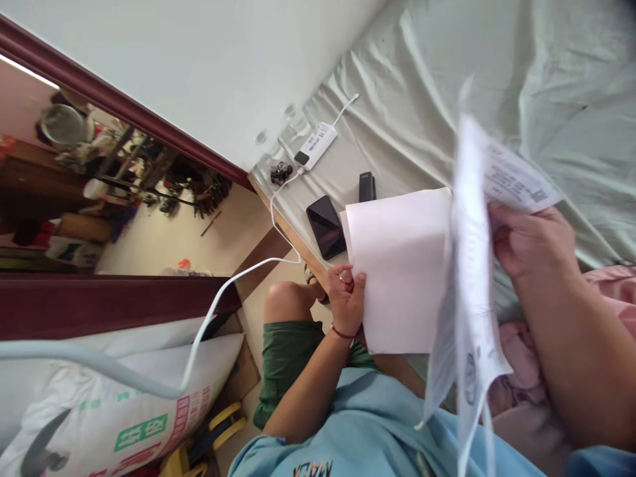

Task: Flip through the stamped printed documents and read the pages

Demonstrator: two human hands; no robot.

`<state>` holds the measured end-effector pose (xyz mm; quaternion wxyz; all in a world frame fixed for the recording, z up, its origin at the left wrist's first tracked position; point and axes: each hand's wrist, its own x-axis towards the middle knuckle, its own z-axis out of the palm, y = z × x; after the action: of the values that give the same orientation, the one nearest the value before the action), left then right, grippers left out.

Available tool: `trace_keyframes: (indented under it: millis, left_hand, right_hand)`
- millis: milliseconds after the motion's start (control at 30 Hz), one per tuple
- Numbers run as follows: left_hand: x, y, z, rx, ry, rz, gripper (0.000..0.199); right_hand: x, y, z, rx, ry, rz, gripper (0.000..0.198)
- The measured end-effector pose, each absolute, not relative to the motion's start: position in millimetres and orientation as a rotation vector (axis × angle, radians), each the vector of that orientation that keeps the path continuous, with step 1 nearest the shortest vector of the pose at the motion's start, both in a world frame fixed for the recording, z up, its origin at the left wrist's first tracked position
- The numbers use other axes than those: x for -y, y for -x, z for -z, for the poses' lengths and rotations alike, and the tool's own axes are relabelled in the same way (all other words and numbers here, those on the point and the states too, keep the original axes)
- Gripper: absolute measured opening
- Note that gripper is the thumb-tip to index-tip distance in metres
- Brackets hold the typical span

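On the pale green sheet (pixel 407 86) lies a phone (pixel 326 226).

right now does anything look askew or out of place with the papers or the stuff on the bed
Mostly the papers. The printed sheets in the right hand hang bent and blurred, edges splayed. The blank sheet, pinched by the left hand, lies flatter on the bed. The power strip cable trails off the bed's edge.

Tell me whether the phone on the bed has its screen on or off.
Off. The phone lies flat on the sheet beside the white paper, and its screen is uniformly black with only a faint reflection.
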<state>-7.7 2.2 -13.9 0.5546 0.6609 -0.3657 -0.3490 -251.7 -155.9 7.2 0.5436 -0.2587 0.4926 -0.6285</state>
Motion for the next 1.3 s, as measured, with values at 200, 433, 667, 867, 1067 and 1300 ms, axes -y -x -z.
trace_keyframes:
  millis: [200,433,667,867,1067,1300]
  left_hand:
    - [-4.7,1.4,16.3,0.915,-1.540,0.867,0.045]
    - [-4.8,2.2,13.2,0.782,-1.477,0.968,0.064]
    - [-6.3,-4.5,19.1,0.846,-1.540,0.933,0.051]
    - [-5.5,-3.8,17.1,0.932,-1.633,0.804,0.046]
    - [-4.1,-1.7,6.5,0.982,-1.653,0.795,0.044]
    - [-6.4,-4.2,10.7,0.928,-1.653,0.809,0.038]
  right_hand:
    - [146.1,257.7,-4.8,-1.383,0.937,1.258,0.011]
    - [145.4,260.7,-2.1,-1.364,0.997,1.161,0.010]
    - [143.8,258.8,-1.3,-1.307,0.979,1.124,0.011]
    - [145.0,261.2,5.3,-1.295,0.977,1.056,0.013]
    - [143.3,258.7,1.5,-1.294,0.959,1.001,0.013]
    - [143.4,257.1,0.8,-1.271,0.945,1.008,0.015]
